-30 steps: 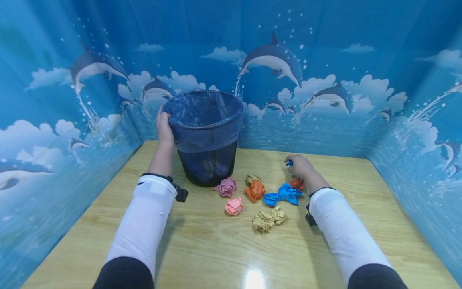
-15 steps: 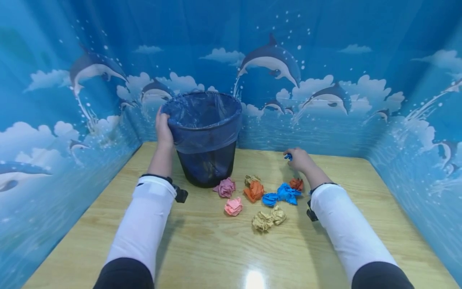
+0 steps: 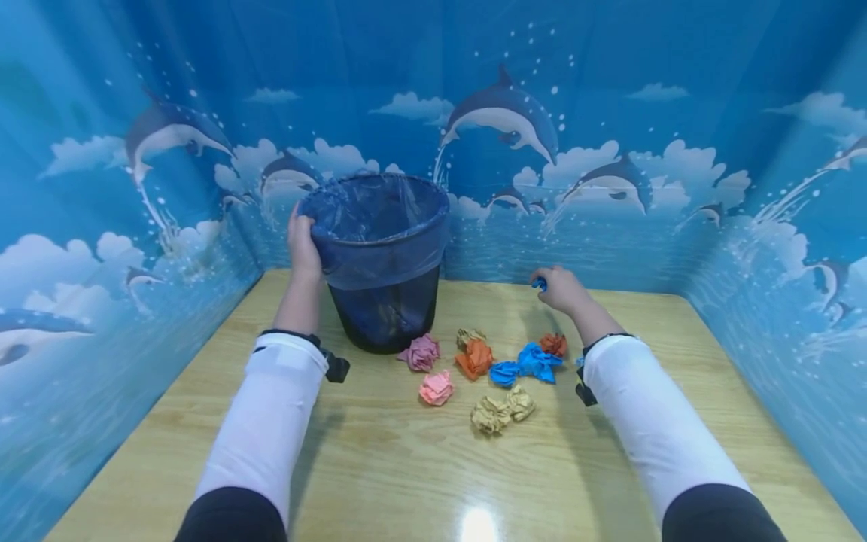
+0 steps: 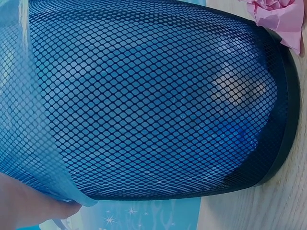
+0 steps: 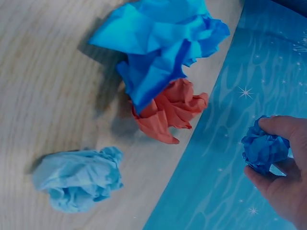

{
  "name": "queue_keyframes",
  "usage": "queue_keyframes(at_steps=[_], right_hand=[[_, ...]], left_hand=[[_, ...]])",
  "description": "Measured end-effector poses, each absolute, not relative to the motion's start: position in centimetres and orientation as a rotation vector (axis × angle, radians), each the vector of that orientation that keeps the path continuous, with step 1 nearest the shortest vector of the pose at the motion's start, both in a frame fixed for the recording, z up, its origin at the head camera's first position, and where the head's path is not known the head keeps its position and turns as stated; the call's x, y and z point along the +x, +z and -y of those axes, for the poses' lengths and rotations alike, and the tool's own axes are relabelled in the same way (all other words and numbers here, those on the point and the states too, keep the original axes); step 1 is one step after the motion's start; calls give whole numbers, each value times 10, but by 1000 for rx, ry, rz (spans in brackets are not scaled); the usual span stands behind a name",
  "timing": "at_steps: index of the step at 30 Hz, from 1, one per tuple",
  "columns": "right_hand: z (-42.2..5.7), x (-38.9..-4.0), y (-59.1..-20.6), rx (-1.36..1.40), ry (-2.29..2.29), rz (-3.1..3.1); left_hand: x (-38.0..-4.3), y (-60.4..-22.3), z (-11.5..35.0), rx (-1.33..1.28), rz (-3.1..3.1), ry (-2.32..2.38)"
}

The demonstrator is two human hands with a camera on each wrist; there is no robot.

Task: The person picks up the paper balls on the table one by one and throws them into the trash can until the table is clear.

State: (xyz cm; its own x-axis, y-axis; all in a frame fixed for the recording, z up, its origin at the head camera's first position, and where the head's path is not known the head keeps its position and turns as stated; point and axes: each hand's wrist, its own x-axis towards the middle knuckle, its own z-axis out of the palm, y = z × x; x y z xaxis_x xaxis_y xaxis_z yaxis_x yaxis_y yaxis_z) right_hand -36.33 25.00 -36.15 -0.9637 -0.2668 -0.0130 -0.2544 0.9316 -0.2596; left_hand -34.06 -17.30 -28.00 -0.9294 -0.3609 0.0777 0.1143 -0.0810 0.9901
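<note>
My left hand (image 3: pixel 304 245) grips the left side of a black mesh wastebasket (image 3: pixel 386 309), its thumb over the folded edge of the blue plastic liner (image 4: pixel 21 96). Through the mesh, pale and blue shapes show near the bottom. My right hand (image 3: pixel 561 290) pinches a dark blue crumpled paper ball (image 5: pixel 265 143) between thumb and fingers, raised over the back of the table. Below it, in the right wrist view, lie bright blue crumpled paper (image 5: pixel 158 38), a red-orange ball (image 5: pixel 170 110) and a light blue ball (image 5: pixel 79 179), which my right wrist mostly hides in the head view.
Between basket and right arm, a mauve ball (image 3: pixel 421 353), a pink ball (image 3: pixel 436 388), an orange ball (image 3: pixel 476 360) and several tan balls (image 3: pixel 491 415) lie on the wooden table (image 3: pixel 379 467). A dolphin-print curtain (image 3: pixel 379 68) walls the back and both sides.
My right hand has risen away from the paper pile, toward the back curtain, with the dark blue ball in its fingers. My left hand keeps its grip on the wastebasket.
</note>
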Motion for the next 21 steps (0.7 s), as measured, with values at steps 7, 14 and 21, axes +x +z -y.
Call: queue_keyframes(at_steps=[7, 14, 21], right_hand=[[-248, -362, -353, -405, -399, -3039], [-247, -363, -346, -373, -401, -3028], [-245, -365, -340, -357, -394, -3030]], left_hand=[[-341, -279, 173, 278, 1889, -2084], [-342, -279, 173, 295, 1887, -2077], [-341, -282, 172, 276, 1889, -2057]])
